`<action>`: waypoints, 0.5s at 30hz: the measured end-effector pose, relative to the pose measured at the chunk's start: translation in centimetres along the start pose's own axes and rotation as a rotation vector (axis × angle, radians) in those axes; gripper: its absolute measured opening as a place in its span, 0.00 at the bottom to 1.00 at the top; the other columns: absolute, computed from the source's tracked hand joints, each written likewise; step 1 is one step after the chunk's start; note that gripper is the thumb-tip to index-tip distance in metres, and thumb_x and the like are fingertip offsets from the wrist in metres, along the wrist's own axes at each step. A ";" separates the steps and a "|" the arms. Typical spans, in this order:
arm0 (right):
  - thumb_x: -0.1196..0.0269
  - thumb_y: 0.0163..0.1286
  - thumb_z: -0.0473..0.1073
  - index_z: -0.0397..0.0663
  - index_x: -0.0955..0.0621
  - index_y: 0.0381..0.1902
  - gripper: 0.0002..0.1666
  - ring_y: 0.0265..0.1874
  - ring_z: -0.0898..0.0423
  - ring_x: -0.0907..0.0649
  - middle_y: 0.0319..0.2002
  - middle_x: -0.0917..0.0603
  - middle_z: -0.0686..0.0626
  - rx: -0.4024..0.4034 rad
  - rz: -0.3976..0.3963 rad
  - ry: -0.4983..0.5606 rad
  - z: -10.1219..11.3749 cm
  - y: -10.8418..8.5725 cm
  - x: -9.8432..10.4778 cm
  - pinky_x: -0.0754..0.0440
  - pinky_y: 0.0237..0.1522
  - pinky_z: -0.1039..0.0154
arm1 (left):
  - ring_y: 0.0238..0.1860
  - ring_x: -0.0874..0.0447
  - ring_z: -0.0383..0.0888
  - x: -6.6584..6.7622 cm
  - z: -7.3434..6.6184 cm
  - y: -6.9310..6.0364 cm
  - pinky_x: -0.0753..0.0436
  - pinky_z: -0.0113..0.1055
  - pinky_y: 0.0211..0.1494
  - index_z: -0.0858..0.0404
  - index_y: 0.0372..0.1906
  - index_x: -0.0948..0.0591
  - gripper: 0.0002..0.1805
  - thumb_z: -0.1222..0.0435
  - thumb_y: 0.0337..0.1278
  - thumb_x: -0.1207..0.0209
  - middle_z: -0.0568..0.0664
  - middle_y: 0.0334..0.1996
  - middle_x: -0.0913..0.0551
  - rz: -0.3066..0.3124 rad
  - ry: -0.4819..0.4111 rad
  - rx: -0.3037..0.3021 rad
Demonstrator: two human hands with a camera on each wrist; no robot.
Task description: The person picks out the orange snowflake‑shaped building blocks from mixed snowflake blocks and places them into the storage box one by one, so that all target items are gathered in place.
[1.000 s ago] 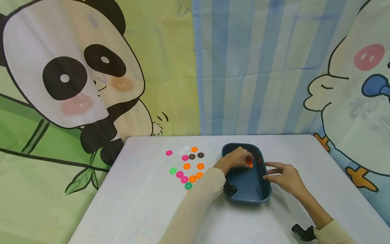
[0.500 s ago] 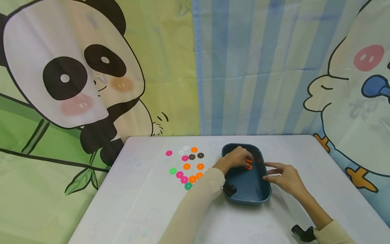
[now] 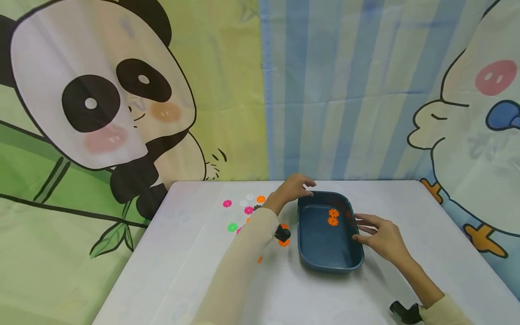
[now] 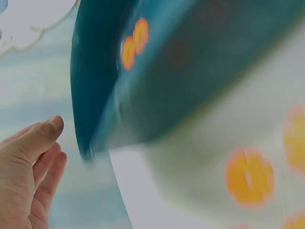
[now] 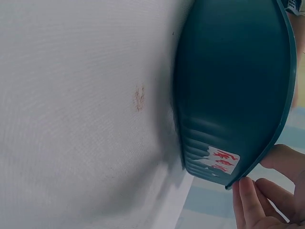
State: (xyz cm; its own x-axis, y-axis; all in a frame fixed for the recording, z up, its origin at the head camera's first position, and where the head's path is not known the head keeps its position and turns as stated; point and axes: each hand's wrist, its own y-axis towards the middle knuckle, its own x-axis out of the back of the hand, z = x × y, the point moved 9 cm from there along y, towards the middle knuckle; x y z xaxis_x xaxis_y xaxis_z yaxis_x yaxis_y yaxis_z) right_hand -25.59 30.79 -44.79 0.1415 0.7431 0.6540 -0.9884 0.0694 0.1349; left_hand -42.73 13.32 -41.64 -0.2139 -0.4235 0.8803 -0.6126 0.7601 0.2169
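Over the far left corner of a dark blue plastic bin [image 3: 325, 248] is my left hand [image 3: 290, 189], its fingers loosely bent. The left wrist view shows this hand [image 4: 31, 167] just off the bin's rim, holding nothing. Two orange flower-shaped plastic pieces [image 3: 333, 217] lie together on the bin's floor, toward the far right. My right hand [image 3: 382, 237] pinches the bin's right rim between thumb and fingers, which the right wrist view shows up close beside a white label [image 5: 221, 160] on the bin's outer wall.
Left of the bin, several loose flower pieces lie on the white table [image 3: 162, 280]: pink [image 3: 227, 203], bright green [image 3: 232, 227], white [image 3: 249, 197] and orange [image 3: 261, 199] ones, some hidden by the left arm. A patterned curtain [image 3: 317, 90] hangs behind the table.
My left hand has let go of the orange flower pieces in the bin and moved up and left, out over the far left rim. The right hand stays at the right rim.
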 end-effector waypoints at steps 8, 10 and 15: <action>0.27 0.55 0.34 0.37 0.27 0.65 0.39 0.50 0.38 0.18 0.56 0.22 0.31 0.006 0.007 -0.009 -0.4 0.1 0.0 0.15 0.38 0.61 | 0.50 0.19 0.48 1.7 6.5 -4.9 0.21 0.36 0.53 0.67 0.52 0.16 0.17 0.69 0.57 0.34 0.53 0.47 0.15 -0.010 -0.005 0.187; 0.27 0.55 0.35 0.37 0.27 0.65 0.39 0.50 0.38 0.17 0.56 0.22 0.31 0.014 0.008 -0.008 -0.3 0.0 0.0 0.15 0.38 0.62 | 0.51 0.19 0.48 1.4 7.9 -6.2 0.21 0.37 0.55 0.67 0.53 0.17 0.17 0.69 0.58 0.35 0.54 0.48 0.16 0.001 -0.016 0.231; 0.26 0.54 0.36 0.36 0.27 0.65 0.40 0.50 0.38 0.17 0.55 0.22 0.30 0.024 0.012 -0.003 0.1 0.0 -0.1 0.15 0.38 0.62 | 0.54 0.20 0.49 1.1 11.1 -8.9 0.23 0.41 0.59 0.66 0.54 0.17 0.16 0.71 0.61 0.38 0.54 0.51 0.16 -0.019 -0.014 0.337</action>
State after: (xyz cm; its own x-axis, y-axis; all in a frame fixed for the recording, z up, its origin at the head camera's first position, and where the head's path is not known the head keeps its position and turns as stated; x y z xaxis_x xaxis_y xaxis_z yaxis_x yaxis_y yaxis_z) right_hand -25.59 30.65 -44.72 0.1297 0.7418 0.6580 -0.9885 0.0446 0.1446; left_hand -45.95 0.61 -47.33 -0.2092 -0.4444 0.8711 -0.8333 0.5471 0.0790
